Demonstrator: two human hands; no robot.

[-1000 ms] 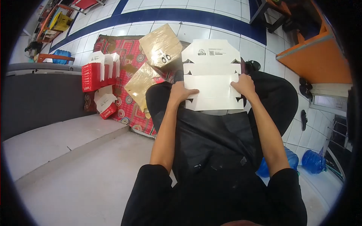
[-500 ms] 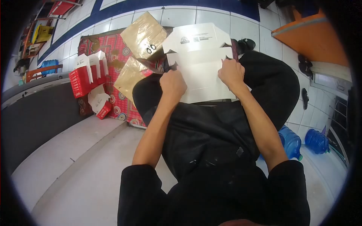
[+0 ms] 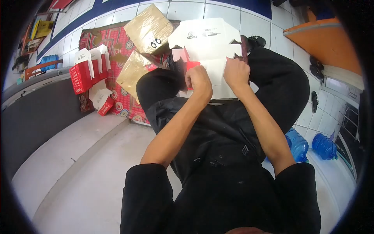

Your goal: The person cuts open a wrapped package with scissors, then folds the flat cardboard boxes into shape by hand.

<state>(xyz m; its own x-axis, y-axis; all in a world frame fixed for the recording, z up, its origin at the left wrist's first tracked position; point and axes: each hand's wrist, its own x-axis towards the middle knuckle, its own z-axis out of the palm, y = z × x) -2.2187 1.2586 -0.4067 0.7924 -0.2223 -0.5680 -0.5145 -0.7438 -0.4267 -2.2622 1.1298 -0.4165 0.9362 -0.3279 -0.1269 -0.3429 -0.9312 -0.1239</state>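
White card: the big white card [image 3: 212,54] lies flat over the person's bent legs [image 3: 280,78], right in front of the body at 12 o'clock, with small black print on its far end
Left hand: the left hand [image 3: 199,81] is curled up on the card's left part, and most of the card spreads from it at 1 o'clock
Red flap: a red flap [image 3: 192,64] stands up at 11 o'clock from the left hand, touching the curled fingers
Left grip: the fingers are bent in, but their tips are hidden, so one cannot tell if they pinch the flap
Right hand: the right hand [image 3: 237,73] is curled near the card's right edge, with the middle of the card at 9 o'clock from it
Right grip: the knuckles face up and hide the tips, so one cannot tell if it squeezes the card
Red boxes: red boxes [image 3: 81,77] with white tops stand in a row at 9 o'clock from the left hand, and a small red box [image 3: 104,104] lies tilted just beside them on the red mat [image 3: 132,113]
Gold packs: two shiny gold packs [image 3: 150,29] lie between the boxes and the card
Blue bottles: big blue bottles [image 3: 298,146] are between 4 and 5 o'clock from the right hand
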